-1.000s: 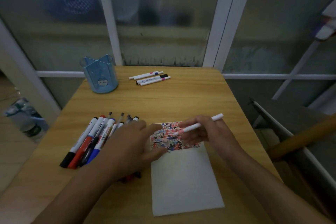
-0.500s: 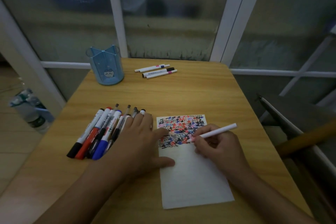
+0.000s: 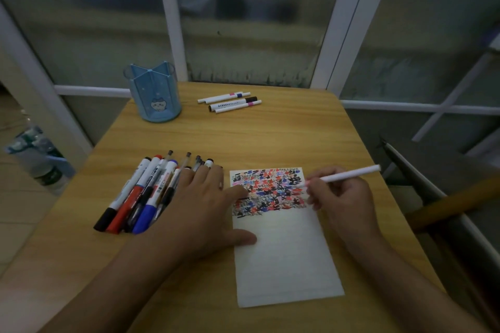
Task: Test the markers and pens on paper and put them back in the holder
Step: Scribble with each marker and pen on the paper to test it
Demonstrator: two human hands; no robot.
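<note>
A white sheet of paper (image 3: 284, 259) lies on the wooden table (image 3: 270, 138), its upper part covered in red, blue and black scribbles. My right hand (image 3: 342, 203) grips a thin white pen (image 3: 349, 174), whose tip touches the scribbled area at the paper's right edge. My left hand (image 3: 205, 208) lies flat, with fingers spread, pressing the paper's left edge and partly covering a pile of markers and pens (image 3: 140, 194). The blue pen holder (image 3: 154, 92) stands at the far left of the table.
Three white pens (image 3: 230, 101) lie at the back of the table, right of the holder. A window frame rises behind the table. Water bottles (image 3: 40, 159) stand on the floor at left. A chair (image 3: 446, 197) is at right.
My right hand has moved the pen from the upper middle of the scribbles to the paper's right edge. My left hand has stayed flat on the paper's left side.
</note>
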